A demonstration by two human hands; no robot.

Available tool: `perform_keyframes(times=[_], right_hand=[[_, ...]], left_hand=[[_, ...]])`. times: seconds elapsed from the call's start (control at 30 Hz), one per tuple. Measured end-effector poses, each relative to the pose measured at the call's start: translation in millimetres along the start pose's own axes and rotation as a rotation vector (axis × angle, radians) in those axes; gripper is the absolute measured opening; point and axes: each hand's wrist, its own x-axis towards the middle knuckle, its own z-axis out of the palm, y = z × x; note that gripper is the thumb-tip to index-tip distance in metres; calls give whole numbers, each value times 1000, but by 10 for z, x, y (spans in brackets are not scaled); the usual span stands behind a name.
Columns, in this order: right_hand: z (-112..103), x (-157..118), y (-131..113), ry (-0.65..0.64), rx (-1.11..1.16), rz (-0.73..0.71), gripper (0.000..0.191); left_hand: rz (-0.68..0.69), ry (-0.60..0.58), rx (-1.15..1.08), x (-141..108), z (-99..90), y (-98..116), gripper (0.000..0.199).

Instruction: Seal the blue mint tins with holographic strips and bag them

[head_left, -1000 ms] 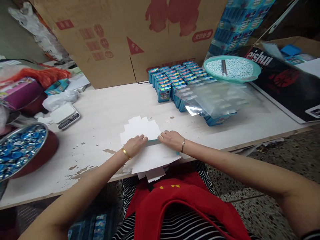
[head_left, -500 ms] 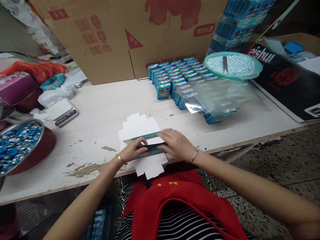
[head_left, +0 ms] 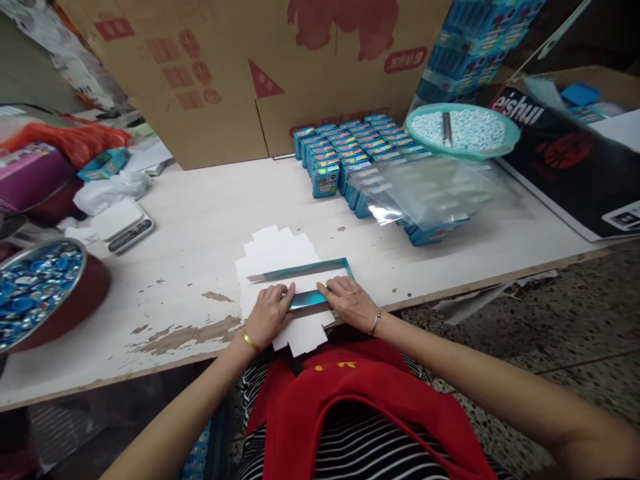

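Observation:
A partly folded cardboard box blank (head_left: 283,249), white inside and blue outside, lies at the near edge of the table. Its long far wall (head_left: 305,269) stands up, with a blue end piece raised at the right. My left hand (head_left: 270,311) is closed on the left part of the near blue fold (head_left: 307,300), thumb pressed along it. At the other end of that fold, my right hand (head_left: 351,303) pinches the cardboard, fingers curled. White stepped flaps stick out beyond the far wall and towards my lap. Both hands hide parts of the near fold.
Rows of small blue boxes (head_left: 325,183) stand before a large carton (head_left: 215,80), some under clear plastic sheets (head_left: 425,190). Right of them is a turquoise tray (head_left: 513,140) of pale pellets. At left are a scale (head_left: 120,223) and a bowl (head_left: 95,287) of blue-wrapped pieces.
My right hand has come down from the far wall onto the near fold. The blank's right end piece now shows upright, and the near fold turns its shiny blue side up.

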Motion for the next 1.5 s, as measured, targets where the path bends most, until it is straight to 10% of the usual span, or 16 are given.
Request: perform_keyframes(times=[0.2,1.0,1.27,1.5], right_hand=[[-23,17,-1,-77,110,69,10],[-410,519,241,-581,535,341,22],[-248,319,223,-439,470,339,30],[-325,304,642,-183,205,68,33]], left_hand=[[22,146,-4,-9,6,6,28],[-70,-683,-1001,694,-334,-491,23],[-153,-531,-707,579,-238,-213,20],[-282,-53,-655,645,-125,531,35]])
